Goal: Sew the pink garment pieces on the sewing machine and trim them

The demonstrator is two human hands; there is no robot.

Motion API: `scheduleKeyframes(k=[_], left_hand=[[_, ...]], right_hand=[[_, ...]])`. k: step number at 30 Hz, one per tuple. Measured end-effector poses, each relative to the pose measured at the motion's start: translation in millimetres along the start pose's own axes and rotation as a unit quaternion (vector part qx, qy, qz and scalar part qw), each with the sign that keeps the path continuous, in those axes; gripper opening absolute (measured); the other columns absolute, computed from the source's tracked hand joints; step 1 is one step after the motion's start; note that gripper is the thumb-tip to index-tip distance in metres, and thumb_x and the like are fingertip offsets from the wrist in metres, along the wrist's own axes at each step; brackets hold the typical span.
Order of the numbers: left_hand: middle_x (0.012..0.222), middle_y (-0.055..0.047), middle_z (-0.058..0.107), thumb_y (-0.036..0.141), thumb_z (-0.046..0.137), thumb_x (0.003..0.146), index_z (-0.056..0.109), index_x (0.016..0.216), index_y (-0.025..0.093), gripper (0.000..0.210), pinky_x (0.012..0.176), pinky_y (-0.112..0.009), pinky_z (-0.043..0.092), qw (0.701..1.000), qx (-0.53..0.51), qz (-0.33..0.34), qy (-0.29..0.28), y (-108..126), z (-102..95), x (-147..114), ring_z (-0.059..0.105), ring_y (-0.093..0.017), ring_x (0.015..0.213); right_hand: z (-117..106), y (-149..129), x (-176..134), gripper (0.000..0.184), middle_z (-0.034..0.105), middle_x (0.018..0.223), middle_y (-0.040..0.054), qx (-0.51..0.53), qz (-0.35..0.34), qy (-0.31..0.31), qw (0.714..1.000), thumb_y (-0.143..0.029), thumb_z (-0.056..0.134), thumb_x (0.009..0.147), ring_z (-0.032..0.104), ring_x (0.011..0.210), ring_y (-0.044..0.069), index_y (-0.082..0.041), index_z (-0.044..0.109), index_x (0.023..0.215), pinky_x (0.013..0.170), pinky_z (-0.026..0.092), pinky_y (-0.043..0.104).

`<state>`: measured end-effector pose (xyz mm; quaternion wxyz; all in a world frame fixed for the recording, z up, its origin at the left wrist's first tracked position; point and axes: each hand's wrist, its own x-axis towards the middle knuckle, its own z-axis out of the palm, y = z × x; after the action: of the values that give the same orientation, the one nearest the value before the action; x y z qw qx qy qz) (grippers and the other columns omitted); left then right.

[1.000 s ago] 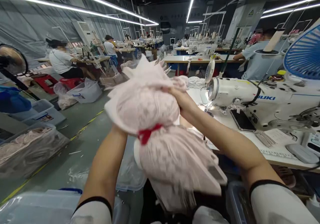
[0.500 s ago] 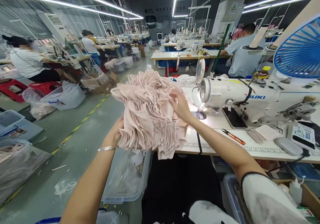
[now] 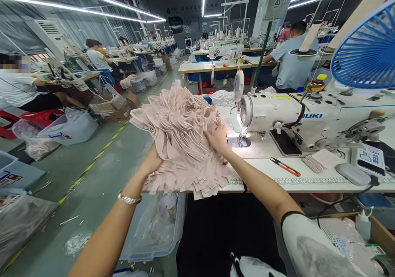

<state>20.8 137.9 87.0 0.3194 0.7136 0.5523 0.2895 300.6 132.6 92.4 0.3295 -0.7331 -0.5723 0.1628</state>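
A thick pile of pale pink fabric pieces (image 3: pixel 182 141), layered with ruffled edges, sits at the left end of the sewing table and hangs over its front edge. My left hand (image 3: pixel 153 160) grips the pile from its left side, fingers hidden among the layers. On the right side my right hand (image 3: pixel 218 140) is closed against the pile, its fingertips partly buried in the fabric. Just right of that hand is the lit needle area of a white sewing machine (image 3: pixel 277 112).
Orange-handled thread snips (image 3: pixel 285 167), a phone (image 3: pixel 285 142) and a small stack of fabric pieces (image 3: pixel 322 160) lie on the table. A blue fan (image 3: pixel 367 50) stands at right. Below the pile is a clear plastic bin (image 3: pixel 154 231). Co-workers sit at machines farther off.
The pile has settled lower and its front layers have spread out over the table edge. My right hand has moved down along its right side; my left hand has shifted inward.
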Motion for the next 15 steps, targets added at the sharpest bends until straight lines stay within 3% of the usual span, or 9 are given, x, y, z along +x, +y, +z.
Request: scheduleKeyframes(k=[3, 5, 7, 9, 11, 13, 15], left_hand=[[0.144, -0.014, 0.059, 0.035, 0.071, 0.061, 0.061, 0.129, 0.018, 0.071, 0.121, -0.051, 0.03, 0.995, 0.014, 0.003, -0.096, 1, -23.6, -28, 0.043, -0.041, 0.142], [0.133, -0.012, 0.067, 0.035, 0.073, 0.059, 0.068, 0.119, 0.021, 0.062, 0.117, -0.051, 0.037, 0.987, 0.022, -0.029, -0.159, 3, -41.5, -43, 0.052, -0.041, 0.134], [0.13, -0.011, 0.069, 0.037, 0.077, 0.056, 0.068, 0.12, 0.023, 0.066, 0.111, -0.051, 0.044, 0.982, 0.024, -0.064, -0.174, 6, -53.2, -54, 0.057, -0.041, 0.128], [0.14, -0.012, 0.062, 0.044, 0.077, 0.06, 0.059, 0.133, 0.023, 0.077, 0.108, -0.05, 0.047, 0.991, 0.014, -0.084, -0.102, 10, -53.0, -58, 0.058, -0.039, 0.128], [0.155, -0.016, 0.046, 0.054, 0.071, 0.07, 0.044, 0.146, 0.022, 0.087, 0.111, -0.053, 0.043, 0.997, 0.009, -0.079, 0.011, 15, -39.9, -59, 0.052, -0.038, 0.135], [0.163, -0.02, 0.029, 0.058, 0.068, 0.074, 0.029, 0.154, 0.017, 0.098, 0.119, -0.055, 0.032, 0.995, 0.023, -0.044, 0.083, 19, -18.2, -59, 0.037, -0.038, 0.146], [0.166, -0.024, 0.018, 0.056, 0.072, 0.071, 0.018, 0.157, 0.011, 0.111, 0.123, -0.055, 0.022, 0.993, 0.044, -0.008, 0.105, 20, 3.1, -59, 0.021, -0.038, 0.153]], right_hand=[[-9, 9, -2, 0.037, 0.05, 0.139, 0.0217, -0.084, -0.031, -0.042, 0.995, -0.039, 0.054, 0.093, 0.045, 0.133, 0.038, -0.012, 0.065, 0.116, 0.108, 0.039, 0.054], [-14, 12, -12, 0.025, 0.059, 0.13, 0.0183, -0.095, -0.072, -0.093, 0.988, -0.03, 0.054, 0.092, 0.054, 0.123, 0.035, -0.015, 0.07, 0.103, 0.102, 0.045, 0.048], [-17, 8, -29, 0.022, 0.067, 0.116, 0.0156, -0.09, -0.107, -0.128, 0.982, -0.022, 0.052, 0.091, 0.063, 0.106, 0.03, -0.016, 0.07, 0.102, 0.091, 0.051, 0.041], [-16, -2, -53, 0.026, 0.069, 0.106, 0.0143, -0.099, -0.142, -0.149, 0.974, -0.018, 0.048, 0.093, 0.066, 0.093, 0.029, -0.016, 0.067, 0.109, 0.081, 0.052, 0.039], [-10, -15, -83, 0.03, 0.069, 0.105, 0.0147, -0.135, -0.203, -0.165, 0.956, -0.013, 0.041, 0.095, 0.067, 0.087, 0.028, -0.016, 0.062, 0.116, 0.075, 0.052, 0.038], [-2, -27, -112, 0.031, 0.068, 0.108, 0.0168, -0.182, -0.295, -0.187, 0.919, -0.008, 0.038, 0.095, 0.067, 0.085, 0.026, -0.013, 0.059, 0.118, 0.07, 0.052, 0.036], [4, -33, -135, 0.023, 0.067, 0.106, 0.0171, -0.192, -0.412, -0.192, 0.87, -0.011, 0.042, 0.097, 0.066, 0.084, 0.024, -0.011, 0.06, 0.111, 0.073, 0.053, 0.037]])
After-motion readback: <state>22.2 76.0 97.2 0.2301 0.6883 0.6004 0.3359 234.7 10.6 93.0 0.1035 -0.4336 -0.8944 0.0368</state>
